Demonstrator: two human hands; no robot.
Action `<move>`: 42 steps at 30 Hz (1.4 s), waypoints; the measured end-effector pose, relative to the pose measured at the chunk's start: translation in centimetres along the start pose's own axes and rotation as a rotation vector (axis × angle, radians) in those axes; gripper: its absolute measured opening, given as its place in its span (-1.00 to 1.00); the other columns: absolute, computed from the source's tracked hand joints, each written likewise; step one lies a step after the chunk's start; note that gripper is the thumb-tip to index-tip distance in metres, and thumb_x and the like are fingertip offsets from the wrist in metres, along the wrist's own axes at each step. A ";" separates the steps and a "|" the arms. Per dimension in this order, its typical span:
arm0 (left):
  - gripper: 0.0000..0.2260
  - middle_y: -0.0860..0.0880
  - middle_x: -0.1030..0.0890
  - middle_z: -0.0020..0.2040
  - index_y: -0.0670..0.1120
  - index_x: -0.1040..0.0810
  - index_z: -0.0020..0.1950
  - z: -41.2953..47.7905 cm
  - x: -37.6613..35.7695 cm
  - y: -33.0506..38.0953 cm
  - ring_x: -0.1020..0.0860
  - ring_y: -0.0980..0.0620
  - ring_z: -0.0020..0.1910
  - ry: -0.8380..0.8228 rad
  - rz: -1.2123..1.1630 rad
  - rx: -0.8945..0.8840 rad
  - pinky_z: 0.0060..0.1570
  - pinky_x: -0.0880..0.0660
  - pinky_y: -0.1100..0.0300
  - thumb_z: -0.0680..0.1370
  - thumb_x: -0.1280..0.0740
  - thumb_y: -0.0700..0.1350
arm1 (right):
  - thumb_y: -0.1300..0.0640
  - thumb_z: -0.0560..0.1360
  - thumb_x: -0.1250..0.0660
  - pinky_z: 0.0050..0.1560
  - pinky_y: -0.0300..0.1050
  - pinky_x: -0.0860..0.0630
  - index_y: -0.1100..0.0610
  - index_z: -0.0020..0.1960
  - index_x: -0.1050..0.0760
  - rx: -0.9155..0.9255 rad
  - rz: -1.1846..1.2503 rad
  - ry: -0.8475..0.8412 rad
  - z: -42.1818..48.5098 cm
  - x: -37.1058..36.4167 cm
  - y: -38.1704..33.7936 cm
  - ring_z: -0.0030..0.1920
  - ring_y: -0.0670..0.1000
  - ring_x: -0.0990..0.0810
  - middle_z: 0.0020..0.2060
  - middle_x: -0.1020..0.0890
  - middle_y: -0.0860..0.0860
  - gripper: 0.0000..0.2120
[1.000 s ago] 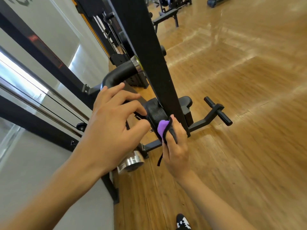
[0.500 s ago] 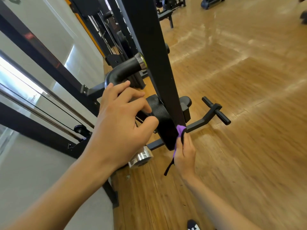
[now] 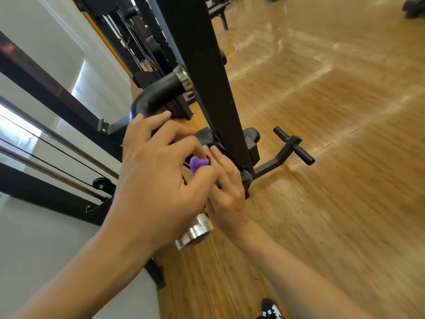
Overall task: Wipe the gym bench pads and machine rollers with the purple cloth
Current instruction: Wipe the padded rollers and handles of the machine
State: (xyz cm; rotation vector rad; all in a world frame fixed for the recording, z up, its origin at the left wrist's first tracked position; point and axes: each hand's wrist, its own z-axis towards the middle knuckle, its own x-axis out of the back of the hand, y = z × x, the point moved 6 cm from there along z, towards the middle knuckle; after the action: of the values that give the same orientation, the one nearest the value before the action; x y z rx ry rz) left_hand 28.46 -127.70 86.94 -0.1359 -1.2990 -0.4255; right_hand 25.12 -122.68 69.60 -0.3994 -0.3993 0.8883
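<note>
A black padded roller (image 3: 207, 137) sits low on the machine, behind a black upright post (image 3: 207, 77); my hands cover most of it. My left hand (image 3: 156, 180) curls round the roller from the left, fingers over its top and thumb below. My right hand (image 3: 227, 187) lies just to the right, against the post's foot, and holds the bunched purple cloth (image 3: 199, 163) against the roller. Only a small fold of cloth shows between the two hands. A chrome end cap (image 3: 195, 231) sticks out below my left hand.
A curved black handle with a chrome ring (image 3: 158, 95) juts out above my left hand. A black foot peg (image 3: 294, 146) stands to the right on the wooden floor (image 3: 333, 180). Wall panels and steel rails (image 3: 57, 139) run along the left. My shoe (image 3: 271, 309) is at the bottom.
My right hand has carried the cloth up and to the left, from the roller's lower edge to just under my left fingers. The left hand has kept its hold.
</note>
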 end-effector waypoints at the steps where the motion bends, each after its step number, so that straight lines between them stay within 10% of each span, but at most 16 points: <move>1: -0.54 -0.03 -0.60 0.26 -0.07 -0.68 0.08 0.0 -0.1 0.1 -0.37 -0.15 0.48 -0.004 0.036 -0.024 0.54 -0.09 0.10 0.51 -0.09 0.14 | 0.29 0.50 -0.53 0.44 0.22 -0.43 0.16 0.40 -0.43 0.082 -0.048 -0.036 -0.2 -0.5 0.2 0.49 0.20 -0.42 0.42 -0.51 0.20 -0.48; 6: -0.62 0.13 -0.59 0.22 0.04 -0.68 0.00 -0.1 0.2 -0.8 -0.27 0.09 0.51 0.051 -0.057 0.016 0.53 0.15 0.30 0.51 -0.11 0.12 | 0.26 0.58 -0.42 0.54 0.17 -0.28 0.12 0.33 -0.50 0.107 -0.154 -0.155 -2.7 -0.4 1.8 0.54 0.15 -0.35 0.46 -0.48 0.17 -0.67; 11: -0.58 0.02 -0.64 0.23 -0.03 -0.72 0.08 0.6 0.0 -1.2 -0.33 -0.02 0.49 0.044 0.010 -0.026 0.58 0.10 0.13 0.49 -0.12 0.07 | 0.09 0.59 -0.36 0.23 0.05 -0.42 0.10 0.18 -0.64 0.063 -0.213 -0.167 6.7 -2.3 0.9 0.25 0.08 -0.62 0.19 -0.68 0.08 -0.80; 15: -0.59 0.01 -0.65 0.23 -0.01 -0.71 0.05 1.1 0.2 -2.1 -0.35 -0.04 0.48 0.019 0.063 -0.033 0.57 0.11 0.13 0.50 -0.13 0.10 | 0.23 0.53 -0.46 0.39 0.19 -0.42 0.12 0.32 -0.53 0.191 -0.152 -0.194 1.7 -2.1 3.3 0.46 0.14 -0.47 0.40 -0.54 0.15 -0.63; 25: -0.48 -0.01 -0.70 0.07 -0.03 -0.72 0.10 2.1 -0.2 -2.4 -0.63 -0.11 0.17 -0.260 0.401 -0.108 0.48 -0.21 -0.18 0.52 -0.12 0.26 | 0.09 0.63 -0.22 -0.14 0.09 -0.47 0.20 0.13 -0.48 0.206 0.049 -0.348 4.2 1.9 4.7 -0.09 0.14 -0.48 -0.06 -0.56 0.20 -0.81; 30: -0.47 -0.02 -0.70 -0.03 -0.01 -0.71 0.11 3.0 -0.3 -0.8 -0.68 -0.09 -0.04 -0.355 0.592 -0.063 0.13 -0.59 -0.15 0.51 -0.11 0.30 | -0.22 0.46 -0.32 -0.17 -0.03 -0.39 0.16 0.08 -0.53 0.007 0.048 -0.542 6.5 4.8 9.2 -0.10 0.04 -0.39 -0.07 -0.43 0.04 -0.54; 42: -0.45 -0.09 -0.70 -0.03 -0.06 -0.72 0.05 15.7 -11.7 14.6 -0.67 -0.12 -0.04 -0.287 0.593 0.160 -0.03 -0.62 -0.04 0.54 -0.11 0.29 | -0.33 0.52 -0.22 -0.06 0.09 -0.49 0.00 0.23 -0.50 -0.149 -0.042 -0.711 13.1 17.8 29.5 -0.08 0.05 -0.46 -0.11 -0.49 -0.04 -0.52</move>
State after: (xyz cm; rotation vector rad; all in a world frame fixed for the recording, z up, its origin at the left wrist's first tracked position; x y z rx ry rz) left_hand 17.41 -106.47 82.09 -0.4455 -1.4923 0.2129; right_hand 9.29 -89.42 69.29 -0.1974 -1.1280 0.9459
